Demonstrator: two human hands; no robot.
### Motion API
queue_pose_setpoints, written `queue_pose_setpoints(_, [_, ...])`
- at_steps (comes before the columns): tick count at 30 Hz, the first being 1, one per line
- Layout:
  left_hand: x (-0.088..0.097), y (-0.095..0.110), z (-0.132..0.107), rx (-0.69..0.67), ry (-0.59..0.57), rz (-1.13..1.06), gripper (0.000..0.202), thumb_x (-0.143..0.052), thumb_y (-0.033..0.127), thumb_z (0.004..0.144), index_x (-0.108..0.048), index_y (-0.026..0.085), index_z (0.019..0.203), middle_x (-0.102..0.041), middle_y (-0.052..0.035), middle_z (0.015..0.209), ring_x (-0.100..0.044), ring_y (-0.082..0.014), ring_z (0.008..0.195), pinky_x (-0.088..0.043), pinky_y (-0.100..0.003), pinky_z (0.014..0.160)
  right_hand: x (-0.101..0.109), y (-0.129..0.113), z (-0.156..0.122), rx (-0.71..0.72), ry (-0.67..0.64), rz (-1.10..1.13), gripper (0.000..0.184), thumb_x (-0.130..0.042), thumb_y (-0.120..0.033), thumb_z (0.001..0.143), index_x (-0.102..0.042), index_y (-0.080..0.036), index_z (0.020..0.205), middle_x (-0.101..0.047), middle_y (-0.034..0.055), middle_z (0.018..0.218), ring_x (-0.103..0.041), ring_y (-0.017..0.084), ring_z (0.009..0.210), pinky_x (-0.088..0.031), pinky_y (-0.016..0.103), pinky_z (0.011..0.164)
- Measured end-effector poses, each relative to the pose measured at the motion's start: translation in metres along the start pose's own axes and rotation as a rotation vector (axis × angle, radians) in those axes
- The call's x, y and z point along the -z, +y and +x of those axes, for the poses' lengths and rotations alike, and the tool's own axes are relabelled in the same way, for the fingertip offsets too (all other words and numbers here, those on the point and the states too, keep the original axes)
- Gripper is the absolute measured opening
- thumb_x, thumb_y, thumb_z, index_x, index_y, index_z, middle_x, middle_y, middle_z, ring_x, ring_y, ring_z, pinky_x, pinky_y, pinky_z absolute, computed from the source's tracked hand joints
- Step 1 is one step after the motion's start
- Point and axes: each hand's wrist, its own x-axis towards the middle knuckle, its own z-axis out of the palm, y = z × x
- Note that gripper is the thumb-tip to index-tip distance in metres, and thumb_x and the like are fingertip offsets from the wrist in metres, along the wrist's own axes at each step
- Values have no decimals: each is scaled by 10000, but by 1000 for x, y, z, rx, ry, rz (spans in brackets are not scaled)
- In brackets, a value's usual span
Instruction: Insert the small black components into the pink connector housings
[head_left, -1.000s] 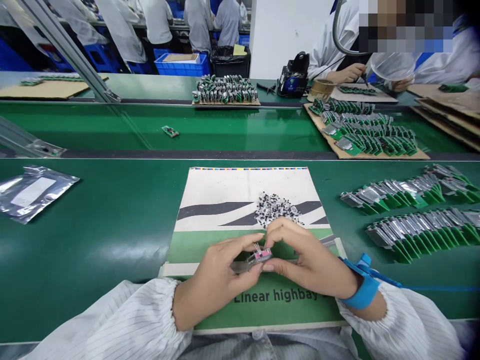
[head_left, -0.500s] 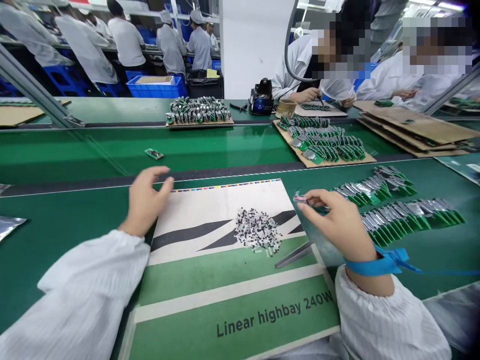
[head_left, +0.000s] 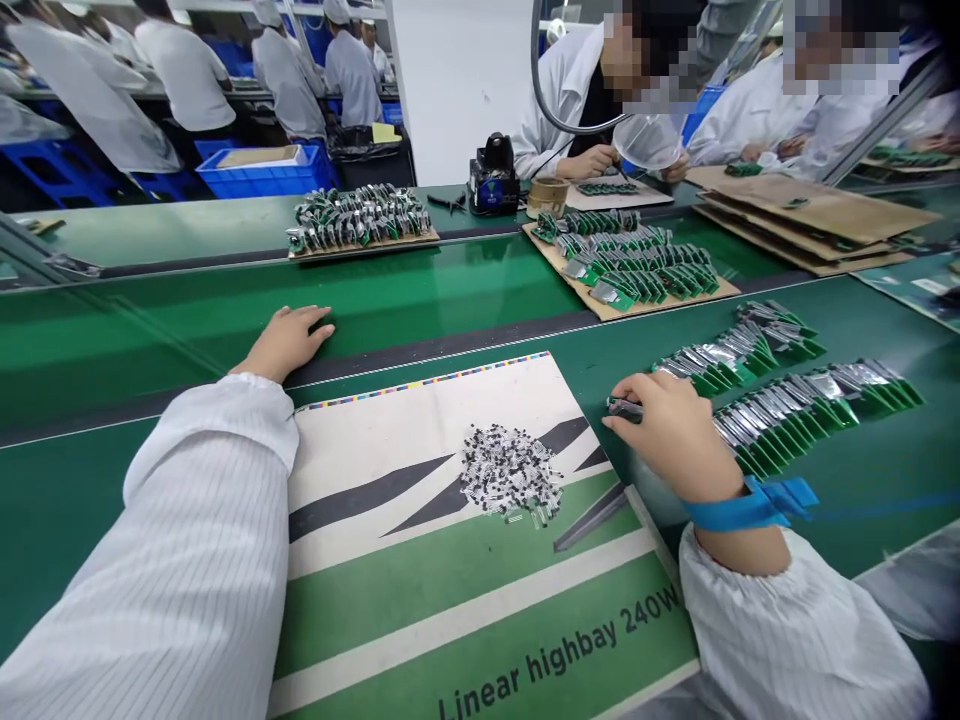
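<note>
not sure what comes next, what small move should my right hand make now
Probably lay the small part down at the end of the row of green boards: your right hand pinches it right beside that row, and your left hand rests free.

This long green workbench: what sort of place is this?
Probably an electronics factory assembly line: a long green conveyor bench, rows of green circuit boards with silver metal parts, and a heap of small black components.

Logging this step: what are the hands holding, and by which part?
The right hand pinches a small electronic component at the fingertips, gripped part hidden; the left hand holds nothing.
</note>
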Motion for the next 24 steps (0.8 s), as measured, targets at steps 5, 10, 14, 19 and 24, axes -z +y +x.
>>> queue_pose_setpoints(5, [2, 0, -4, -5, 34, -12, 331, -535, 385, 903, -663, 130, 1070, -620, -145, 1256, -497, -304, 1240, -310, -483, 1082, 14, -39, -22, 601, -259, 396, 112, -606, -158, 876, -603, -206, 775, -584, 28, 814, -517, 193, 804, -371, 333, 723])
queue_pose_setpoints(10, [4, 4, -11, 36, 143, -73, 311, -572, 355, 908, -613, 132, 1121, -598, -107, 1256, -514, -272, 1211, -350, -510, 1042, 0, -63, -37, 759, -404, 395, 92, -662, -185, 856, -649, -193, 766, -585, 18, 796, -475, 173, 773, -313, 318, 685])
queue_pose_setpoints(14, [8, 17, -19, 112, 272, -206, 287, -591, 167, 877, -612, 98, 1155, -627, -112, 1215, -532, -258, 1172, -330, -464, 1061, -17, -69, -43, 789, -372, 306, 133, -630, -145, 871, -634, -176, 742, -573, 22, 792, -445, 172, 756, -274, 317, 671])
queue_pose_setpoints(19, [30, 52, -50, 164, 376, -526, 353, -500, 200, 946, -512, 116, 1288, -584, -81, 1272, -582, -209, 1056, -426, -403, 996, -21, -70, -51, 803, -310, 236, 205, -517, -64, 892, -542, -170, 718, -526, 25, 798, -409, 175, 741, -266, 314, 668])
queue_pose_setpoints(24, [50, 108, -104, 176, 220, -940, 368, -280, 402, 1017, -487, 189, 1234, -629, -54, 1127, -660, -194, 994, -572, -356, 820, -13, -69, -49, 729, -328, 376, 259, -363, 25, 861, -471, -187, 758, -537, 46, 855, -437, 183, 764, -336, 318, 678])
